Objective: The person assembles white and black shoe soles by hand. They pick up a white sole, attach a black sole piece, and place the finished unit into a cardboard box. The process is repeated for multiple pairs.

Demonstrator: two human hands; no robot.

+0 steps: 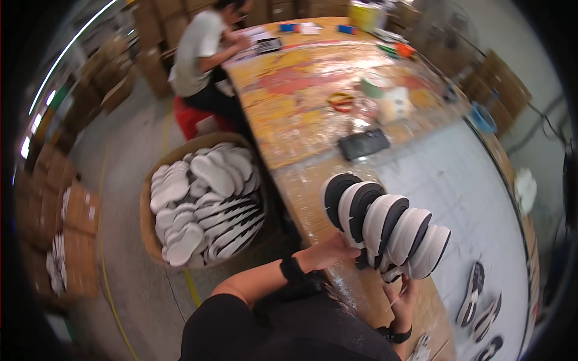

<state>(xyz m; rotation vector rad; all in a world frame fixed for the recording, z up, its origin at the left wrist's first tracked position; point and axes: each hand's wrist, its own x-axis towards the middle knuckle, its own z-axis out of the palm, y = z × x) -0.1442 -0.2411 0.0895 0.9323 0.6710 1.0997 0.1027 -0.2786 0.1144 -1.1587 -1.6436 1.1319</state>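
Five or so white-and-black shoe soles (385,224), stacked in a slanting row, are held above the left edge of the bench (289,111). The left hand (335,249) has its fingers closed on the row's lower left side; the right hand (402,298) reaches up to its underside, fingertips against the lowest soles, though how far they close I cannot tell, being partly hidden. Both wrists carry dark bands. Loose soles (471,295) lie toward the bench's near right corner. Beside the left edge, on the floor, stands a carton (148,210) heaped with white and black soles. Farther along the bench are a black phone (363,144), what may be yellow-and-red scissors (341,103) and a pale green roll (374,86). At the far left corner a co-worker (195,54) sits on a red stool (188,118), leaning over papers. Brown boxes stand behind.
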